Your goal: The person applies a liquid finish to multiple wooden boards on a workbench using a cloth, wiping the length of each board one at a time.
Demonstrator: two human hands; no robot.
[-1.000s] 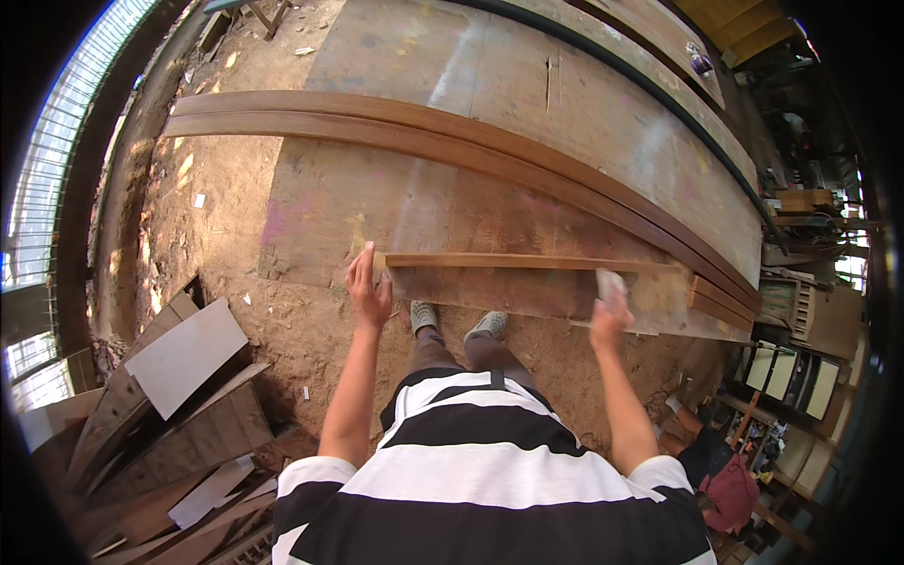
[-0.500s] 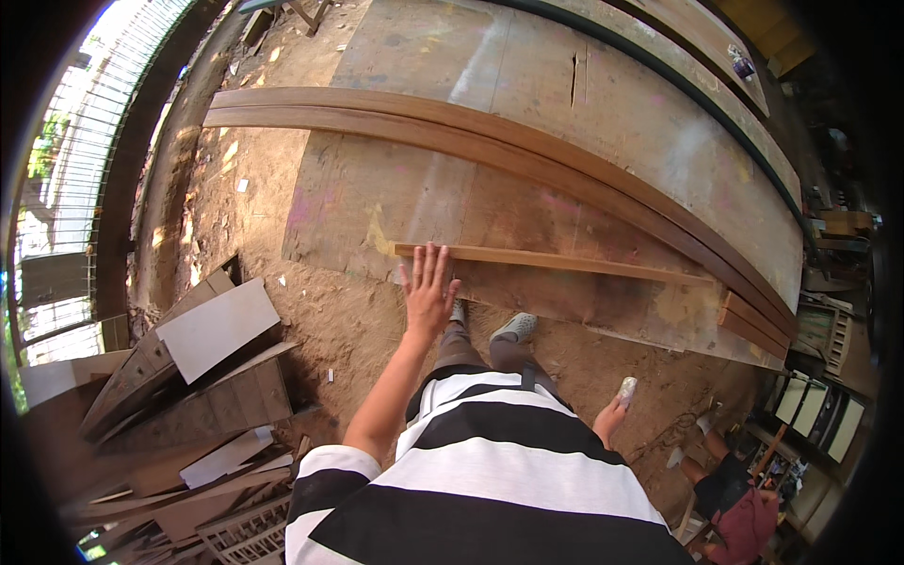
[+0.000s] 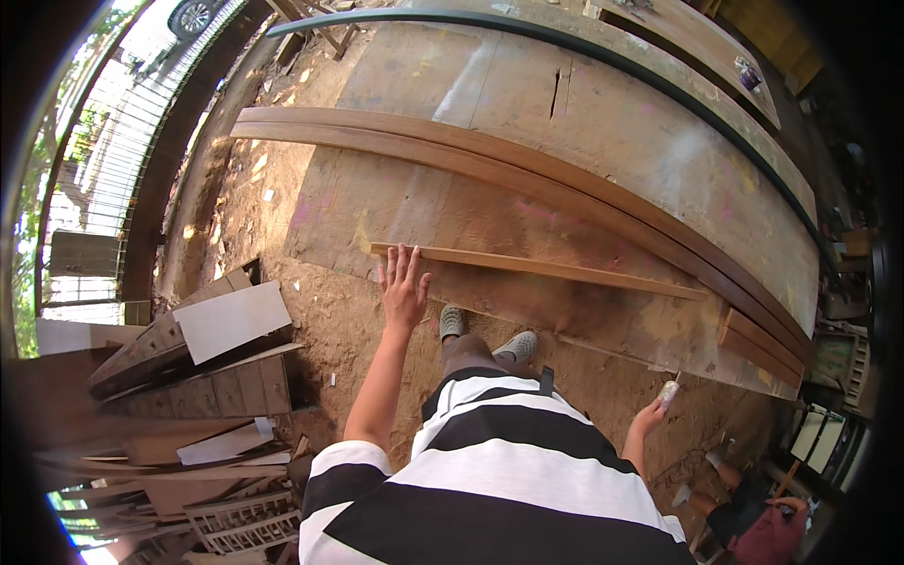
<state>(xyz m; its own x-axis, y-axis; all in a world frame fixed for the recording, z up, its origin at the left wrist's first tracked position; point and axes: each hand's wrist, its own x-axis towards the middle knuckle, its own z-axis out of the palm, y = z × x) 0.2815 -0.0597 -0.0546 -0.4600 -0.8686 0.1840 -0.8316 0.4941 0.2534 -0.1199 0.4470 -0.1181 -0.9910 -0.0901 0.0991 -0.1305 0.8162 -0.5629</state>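
My left hand (image 3: 405, 294) is stretched out with its fingers apart. Its fingertips rest on a thin wooden strip (image 3: 527, 267) near that strip's left end, and nothing is gripped. The strip lies along the near side of a large stained plywood work surface (image 3: 414, 202). Off to the right, my right hand (image 3: 648, 416) is closed around a small whitish, rounded object (image 3: 668, 395) whose kind I cannot make out. This hand is just short of the plywood's near edge and does not touch the strip.
Two long brown wooden boards (image 3: 490, 155) lie beyond the strip, and short wooden pieces (image 3: 753, 341) at its right. A dark rail (image 3: 556, 38) crosses farther back. Wood panels and scraps (image 3: 231, 320) are piled at left. A person in a red shirt (image 3: 772, 532) is at lower right.
My right hand has come forward and right with the whitish object, closer to the plywood's edge. My left hand remains at the strip's left end. The whole view has shifted slightly.
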